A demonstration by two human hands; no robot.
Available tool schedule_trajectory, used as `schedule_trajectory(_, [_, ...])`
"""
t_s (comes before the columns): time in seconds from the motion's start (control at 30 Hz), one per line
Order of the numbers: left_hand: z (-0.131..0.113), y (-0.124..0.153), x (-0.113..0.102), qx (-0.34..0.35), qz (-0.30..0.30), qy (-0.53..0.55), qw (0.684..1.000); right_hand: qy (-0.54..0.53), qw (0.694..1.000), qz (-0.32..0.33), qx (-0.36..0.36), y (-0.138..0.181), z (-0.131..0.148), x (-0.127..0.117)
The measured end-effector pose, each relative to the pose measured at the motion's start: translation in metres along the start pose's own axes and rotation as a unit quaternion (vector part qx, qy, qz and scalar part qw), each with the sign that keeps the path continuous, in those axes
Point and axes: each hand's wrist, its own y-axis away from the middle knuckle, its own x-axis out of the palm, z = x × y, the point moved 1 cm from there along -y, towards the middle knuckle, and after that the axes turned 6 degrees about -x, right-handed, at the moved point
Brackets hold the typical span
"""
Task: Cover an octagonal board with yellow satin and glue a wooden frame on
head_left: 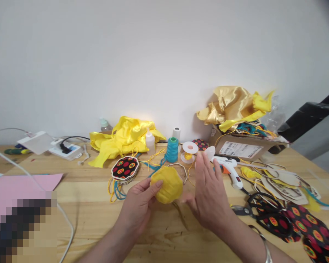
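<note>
Head view: what is shown nearest?

Dark patterned fabric [307, 221] is spread at the lower right, with black-handled scissors [246, 210] laid beside it.

And just beyond?

A yellow fabric disc [168, 186] is held up over the wooden table [98, 226], a little below the centre of the frame.

What could go wrong there?

Its face might be puckered if it were pressed too hard by the thumb; and, being gripped along one side only, it could be tipped or dropped if that pinch were slackened.

How are the fingers set?

By the left hand [138, 202] the disc's left edge is pinched — thumb on the front, fingers tucked behind. The right hand [211, 193] is held flat, fingers stretched out and nearly together, thumb spread away; nothing is seen grasped in it. Whether the disc is touched by that blurred thumb cannot be told.

Farther off?

A white glue gun [230, 170] is laid right of centre. Behind, a teal thread cone [172, 150] is stood mid-frame — and yellow satin [126, 135] is heaped left of it.
</note>
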Motion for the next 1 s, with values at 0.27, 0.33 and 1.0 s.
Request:
schedule_trajectory(0.27, [0.001, 0.002, -0.002, -0.011, 0.015, 0.020, 1.000, -0.069, 0.969, 0.008, -0.237, 0.007, 0.023, -0.006])
schedule_trajectory(0.33, [0.001, 0.003, -0.002, -0.018, 0.016, 0.018, 1.000, -0.074, 0.957, 0.039, -0.276, 0.009, 0.031, -0.005])
schedule_trajectory(1.0, [-0.001, -0.002, -0.002, 0.003, 0.003, 0.039, 0.999, -0.061, 0.976, 0.060, -0.200, 0.005, 0.024, 0.002])
